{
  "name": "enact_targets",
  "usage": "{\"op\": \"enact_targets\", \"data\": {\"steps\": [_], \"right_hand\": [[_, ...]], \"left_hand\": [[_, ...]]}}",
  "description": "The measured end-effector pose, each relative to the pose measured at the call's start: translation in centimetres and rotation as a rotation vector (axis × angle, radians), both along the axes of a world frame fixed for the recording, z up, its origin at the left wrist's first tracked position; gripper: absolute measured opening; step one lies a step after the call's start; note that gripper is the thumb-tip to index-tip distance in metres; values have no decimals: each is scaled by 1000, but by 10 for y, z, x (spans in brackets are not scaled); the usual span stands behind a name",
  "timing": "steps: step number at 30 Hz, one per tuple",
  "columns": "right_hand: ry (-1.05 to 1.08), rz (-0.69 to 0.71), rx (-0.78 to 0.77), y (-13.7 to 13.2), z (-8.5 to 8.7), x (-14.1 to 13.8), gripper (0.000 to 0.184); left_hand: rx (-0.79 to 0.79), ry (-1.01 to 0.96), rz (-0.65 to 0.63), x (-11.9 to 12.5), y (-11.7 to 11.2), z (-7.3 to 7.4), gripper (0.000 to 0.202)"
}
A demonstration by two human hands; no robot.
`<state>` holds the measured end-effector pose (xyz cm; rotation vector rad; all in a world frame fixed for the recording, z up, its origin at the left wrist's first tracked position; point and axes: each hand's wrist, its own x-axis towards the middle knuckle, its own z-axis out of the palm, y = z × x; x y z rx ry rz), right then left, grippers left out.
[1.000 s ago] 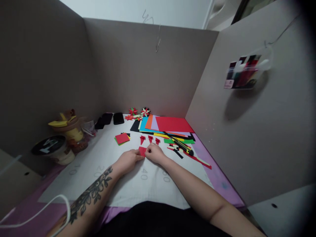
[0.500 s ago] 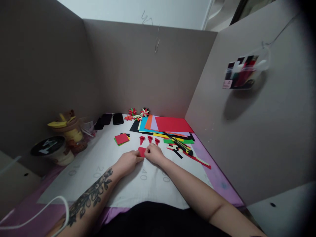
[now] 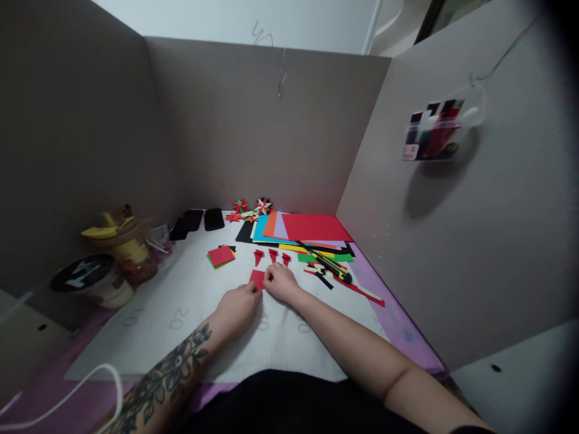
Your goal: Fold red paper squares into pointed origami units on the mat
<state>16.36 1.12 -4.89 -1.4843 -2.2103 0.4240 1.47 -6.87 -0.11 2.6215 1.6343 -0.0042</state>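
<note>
A small red paper square (image 3: 257,278) lies on the white cutting mat (image 3: 181,307). My left hand (image 3: 237,305) has its fingertips pinched on the square's near edge. My right hand (image 3: 279,282) pinches its right edge, fingers curled. Just beyond the square stand three small folded red paper pieces (image 3: 272,256) in a row.
A stack of coloured paper sheets (image 3: 303,232) with a yellow-black utility knife (image 3: 328,264) lies at the right, paper strips (image 3: 357,289) beside it. A small pile of paper squares (image 3: 221,255), paper stars (image 3: 251,208), dark phones (image 3: 203,219) and cups (image 3: 108,265) stand left. Cardboard walls enclose the desk.
My left hand has drawn slightly back toward me along the square's near edge. The view has shifted a little; the right hand stays on the square.
</note>
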Motion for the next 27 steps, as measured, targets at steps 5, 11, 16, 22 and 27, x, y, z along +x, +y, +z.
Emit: {"op": "enact_targets", "data": {"steps": [5,11,16,22,27], "right_hand": [[36,-19,-3,-3,1,4,22],[91,-85,17,0,1,14,16],[214,214,143,-7,3,16,25],[82,409,215,-15,1,10,31],[71,395,210,-10,-1,13,32]], "left_hand": [[9,43,-20,3,-1,1,32],[5,32,-19,0,0,0,31],[55,-12,-24,-2,2,-5,32],[90,-193,-23,-15,12,-9,34],[152,-245,21,-28,25,-11,31]]}}
